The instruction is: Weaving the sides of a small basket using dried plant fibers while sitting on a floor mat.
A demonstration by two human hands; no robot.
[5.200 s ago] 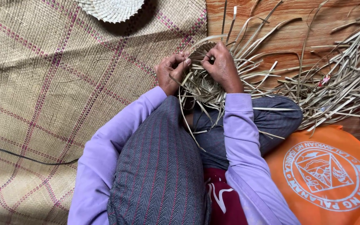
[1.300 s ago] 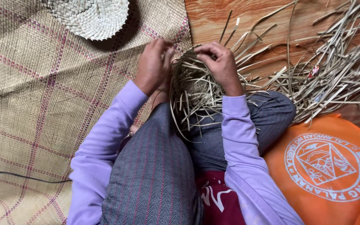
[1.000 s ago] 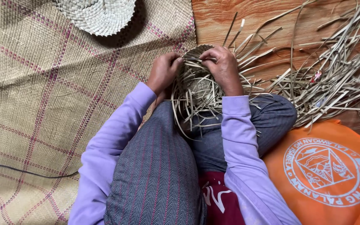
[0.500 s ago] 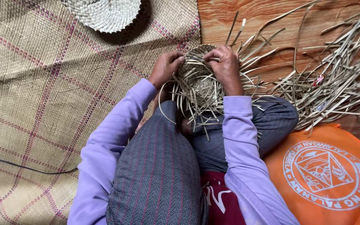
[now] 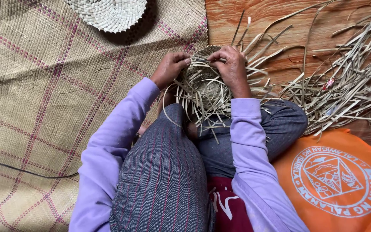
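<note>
Your left hand [image 5: 169, 68] pinches the rim of the half-woven basket [image 5: 202, 86] in your lap, and your right hand [image 5: 230, 66] presses closed on the far rim. Ease either grip, I judge, and the loose strips [image 5: 194, 109] could spring out, undoing the weave.

2 long lilac sleeves [image 5: 121, 141] with plain cuffs, grey herringbone trousers [image 5: 164, 180] with faint red stripes, a maroon top [image 5: 228, 206].
</note>
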